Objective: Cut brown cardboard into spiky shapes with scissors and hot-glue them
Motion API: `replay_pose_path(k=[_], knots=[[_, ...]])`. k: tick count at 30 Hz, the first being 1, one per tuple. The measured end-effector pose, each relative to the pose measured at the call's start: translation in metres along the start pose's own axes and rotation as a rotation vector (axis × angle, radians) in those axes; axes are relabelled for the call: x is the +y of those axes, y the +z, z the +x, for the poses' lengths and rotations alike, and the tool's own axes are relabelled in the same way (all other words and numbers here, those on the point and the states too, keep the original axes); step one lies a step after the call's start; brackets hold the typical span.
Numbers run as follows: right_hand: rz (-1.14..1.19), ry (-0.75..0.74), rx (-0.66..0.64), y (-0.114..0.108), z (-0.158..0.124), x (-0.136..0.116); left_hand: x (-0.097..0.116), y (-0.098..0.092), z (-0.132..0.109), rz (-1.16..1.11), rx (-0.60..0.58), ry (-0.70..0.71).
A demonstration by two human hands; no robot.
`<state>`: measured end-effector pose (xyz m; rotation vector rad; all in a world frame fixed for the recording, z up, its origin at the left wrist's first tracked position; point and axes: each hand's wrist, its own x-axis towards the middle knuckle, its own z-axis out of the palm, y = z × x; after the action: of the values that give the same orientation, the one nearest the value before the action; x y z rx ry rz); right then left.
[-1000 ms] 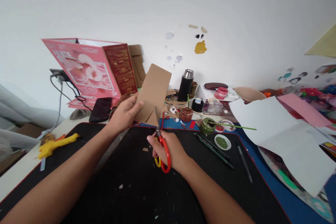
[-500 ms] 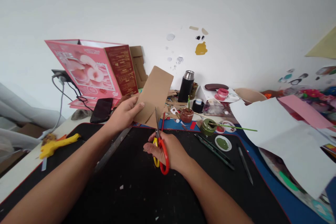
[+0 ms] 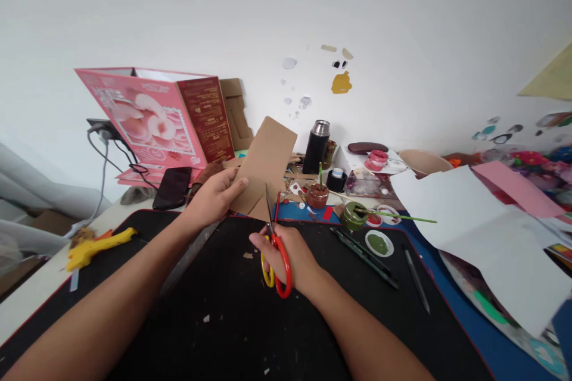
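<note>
Cardboard (image 3: 268,155), plain brown, flat and roughly rectangular, is held tilted at the far edge of the black mat (image 3: 250,339) in the head view. Cutting looks to be at an early stage: a slanting slit (image 3: 254,203) runs in from the lower edge, yet no piece seems to have come away, and the broad upper part is uncut. The left hand (image 3: 213,197) has a narrow grip on its left side, thumb on the face, the other fingers mostly hidden. The right hand (image 3: 292,253), over the mat's far half, has its grip round the scissors (image 3: 269,228), one glossy loop red, the other yellow; the slim metal blades meet the sheet's lower right part, and how far they are parted is hard to tell. Beyond the mat's far edge stand a cylindrical black thermos (image 3: 317,149) with a metallic top and a squat brown paint jar (image 3: 317,196). A yellow gun-shaped tool (image 3: 98,249) lies at the mat's left edge, a round green paint dish (image 3: 378,242) towards its far right corner.
</note>
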<state>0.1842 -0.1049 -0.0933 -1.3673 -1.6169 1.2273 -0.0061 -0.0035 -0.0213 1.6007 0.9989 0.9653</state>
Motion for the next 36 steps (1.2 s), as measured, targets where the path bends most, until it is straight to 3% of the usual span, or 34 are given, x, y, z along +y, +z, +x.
replay_pose_path(k=[36], knots=[[-0.067, 0.059, 0.092, 0.007, 0.003, 0.004, -0.015, 0.008, 0.004, -0.072, 0.028, -0.058]])
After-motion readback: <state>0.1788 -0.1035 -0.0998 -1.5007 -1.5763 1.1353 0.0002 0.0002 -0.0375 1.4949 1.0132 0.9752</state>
